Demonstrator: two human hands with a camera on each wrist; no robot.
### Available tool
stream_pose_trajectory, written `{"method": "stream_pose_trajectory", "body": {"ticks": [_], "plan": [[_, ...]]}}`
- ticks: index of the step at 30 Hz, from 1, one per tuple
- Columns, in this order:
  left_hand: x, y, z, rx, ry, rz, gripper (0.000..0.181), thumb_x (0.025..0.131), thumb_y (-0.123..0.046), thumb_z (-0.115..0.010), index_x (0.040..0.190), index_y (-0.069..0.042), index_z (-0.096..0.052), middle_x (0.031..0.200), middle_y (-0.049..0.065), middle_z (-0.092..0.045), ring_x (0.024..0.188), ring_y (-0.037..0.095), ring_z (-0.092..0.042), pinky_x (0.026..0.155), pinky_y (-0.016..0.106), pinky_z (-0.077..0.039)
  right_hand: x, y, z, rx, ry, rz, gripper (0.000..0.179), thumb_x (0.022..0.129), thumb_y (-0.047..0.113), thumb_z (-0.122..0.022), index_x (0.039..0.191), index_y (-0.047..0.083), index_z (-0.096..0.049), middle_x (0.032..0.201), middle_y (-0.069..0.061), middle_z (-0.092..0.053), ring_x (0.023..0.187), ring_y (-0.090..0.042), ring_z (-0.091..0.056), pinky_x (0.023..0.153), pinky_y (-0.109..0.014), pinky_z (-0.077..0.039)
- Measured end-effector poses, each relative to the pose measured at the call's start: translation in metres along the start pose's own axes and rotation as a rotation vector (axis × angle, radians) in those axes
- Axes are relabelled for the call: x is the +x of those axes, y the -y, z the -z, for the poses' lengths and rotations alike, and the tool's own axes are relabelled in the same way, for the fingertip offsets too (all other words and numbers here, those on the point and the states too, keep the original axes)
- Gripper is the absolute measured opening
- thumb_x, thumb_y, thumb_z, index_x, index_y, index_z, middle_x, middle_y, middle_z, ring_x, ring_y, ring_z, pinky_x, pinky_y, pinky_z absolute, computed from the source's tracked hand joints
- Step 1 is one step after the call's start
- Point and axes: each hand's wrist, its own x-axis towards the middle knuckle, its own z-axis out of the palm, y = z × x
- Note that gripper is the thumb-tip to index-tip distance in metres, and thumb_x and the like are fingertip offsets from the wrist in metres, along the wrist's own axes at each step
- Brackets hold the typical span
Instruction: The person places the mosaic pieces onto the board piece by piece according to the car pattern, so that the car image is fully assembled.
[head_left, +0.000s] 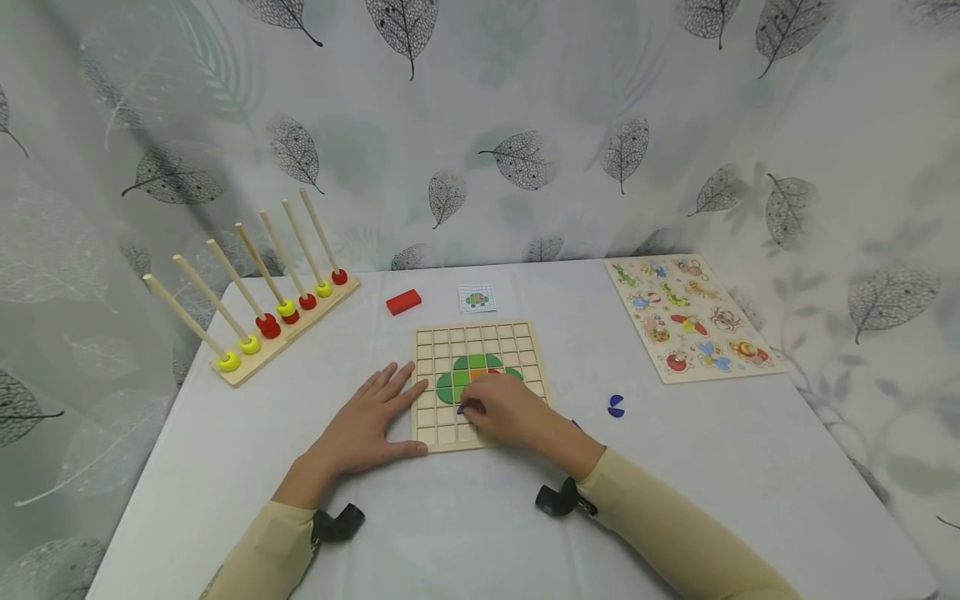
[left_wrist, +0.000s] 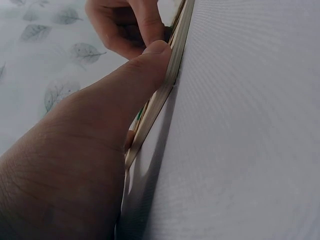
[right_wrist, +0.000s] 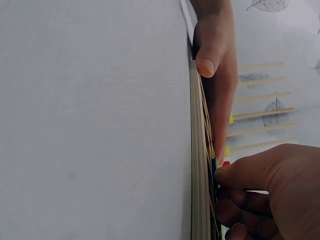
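A wooden grid board (head_left: 433, 436) lies on the table with green, orange and red pieces set in its middle cells. My left hand (head_left: 365, 427) rests along the board's left side, fingers spread and straight, the thumb at the near left corner. Over the lower middle of the grid, my right hand (head_left: 510, 410) pinches a small blue piece (head_left: 461, 409) between thumb and fingers. In the right wrist view that blue piece (right_wrist: 214, 165) is at the thumb tip, close over the board. The right hand hides part of the colored pattern.
Blue pieces (head_left: 616, 406) lie right of the board. Behind it are a pattern card (head_left: 477, 298) and a red block (head_left: 403, 302). A peg stand (head_left: 292, 327) with red and yellow beads stands at the left, and an animal puzzle board (head_left: 720, 367) lies at the right.
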Motion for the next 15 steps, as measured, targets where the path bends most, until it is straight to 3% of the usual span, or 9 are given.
{"method": "stream_pose_trajectory", "body": {"ticks": [15], "plan": [[0.0007,0.0011,-0.0013,-0.001,-0.004,-0.002,0.104,0.089,-0.082,-0.066,0.171,-0.024,-0.038,0.181,0.003,-0.018,0.166,0.032,-0.011,0.133,0.052,-0.016,0.0005,-0.0002,-0.0007,0.013,0.001,-0.007,0.003,0.097,0.016,-0.081,0.098,0.013,-0.079,0.086,0.01,-0.066,0.078,-0.008,-0.056,0.069,-0.027,-0.05]]}}
